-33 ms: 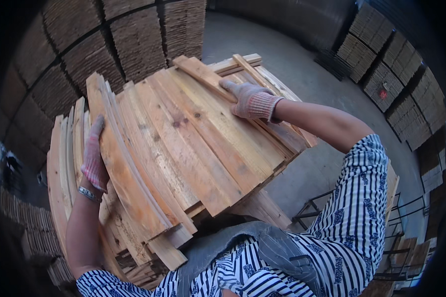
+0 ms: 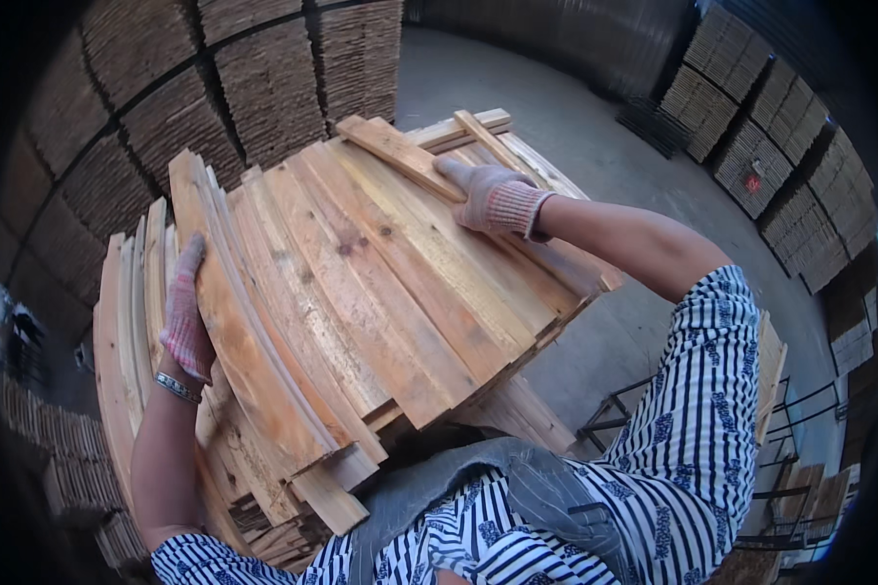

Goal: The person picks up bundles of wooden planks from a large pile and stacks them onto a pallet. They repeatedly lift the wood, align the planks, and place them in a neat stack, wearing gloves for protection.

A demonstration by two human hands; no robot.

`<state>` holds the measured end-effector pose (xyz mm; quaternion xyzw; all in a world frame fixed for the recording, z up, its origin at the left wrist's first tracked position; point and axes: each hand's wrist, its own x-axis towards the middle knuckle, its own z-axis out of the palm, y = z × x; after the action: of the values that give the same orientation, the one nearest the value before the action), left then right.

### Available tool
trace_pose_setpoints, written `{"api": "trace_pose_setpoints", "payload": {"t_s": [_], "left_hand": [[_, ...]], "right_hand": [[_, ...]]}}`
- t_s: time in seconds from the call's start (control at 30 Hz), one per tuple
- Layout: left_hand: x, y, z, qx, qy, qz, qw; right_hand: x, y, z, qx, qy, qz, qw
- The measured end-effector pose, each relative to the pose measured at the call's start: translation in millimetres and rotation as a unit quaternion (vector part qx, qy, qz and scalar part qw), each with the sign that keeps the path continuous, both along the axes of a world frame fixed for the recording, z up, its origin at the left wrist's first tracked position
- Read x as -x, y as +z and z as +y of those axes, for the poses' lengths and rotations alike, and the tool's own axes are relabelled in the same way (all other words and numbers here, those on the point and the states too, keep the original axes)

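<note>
A pile of rough wooden boards point(image 2: 346, 283) lies before me, mostly side by side, some overlapping. My left hand point(image 2: 185, 317), in a pale pinkish knit glove, grips the left edge of a long orange-brown board point(image 2: 239, 341). Part of that hand is hidden by the board. Toward the far right of the pile, my gloved right hand point(image 2: 493, 195) is closed over the near end of a short, narrow wooden strip point(image 2: 390, 146). This strip lies slantwise across the far ends of other boards.
Tall stacks of boards point(image 2: 263, 88) rise behind the pile at the left. More stacks point(image 2: 751, 146) stand along the right wall, past the grey concrete floor point(image 2: 517, 88). A dark metal frame point(image 2: 610, 414) is near my right side.
</note>
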<state>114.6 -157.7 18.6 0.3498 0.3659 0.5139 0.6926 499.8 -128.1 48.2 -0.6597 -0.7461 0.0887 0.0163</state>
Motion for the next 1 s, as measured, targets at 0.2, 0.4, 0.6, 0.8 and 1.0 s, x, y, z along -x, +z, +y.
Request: {"api": "trace_pose_setpoints", "payload": {"t_s": [0.2,0.4,0.6,0.8,1.0], "left_hand": [[2.2,1.6,-8.6,0.004,0.035,0.009,0.999],[10.0,-1.3,-7.4,0.016,0.051,0.042,0.998],[-4.0,14.9,-16.6,0.014,0.021,0.053,0.998],[-19.4,17.5,-25.4,-0.039,0.059,0.085,0.994],[-21.2,18.4,-27.2,0.007,0.055,0.033,0.998]], "right_hand": [[-55.9,14.2,4.8,0.028,-0.070,0.105,0.992],[-56.3,-46.8,6.1,-0.019,-0.004,0.148,0.989],[-103.4,-69.5,52.8,-0.160,0.053,0.045,0.985],[-147.3,-54.9,21.4,-0.059,-0.081,0.046,0.994],[-179.7,-10.3,23.9,-0.082,-0.110,0.113,0.984]]}}
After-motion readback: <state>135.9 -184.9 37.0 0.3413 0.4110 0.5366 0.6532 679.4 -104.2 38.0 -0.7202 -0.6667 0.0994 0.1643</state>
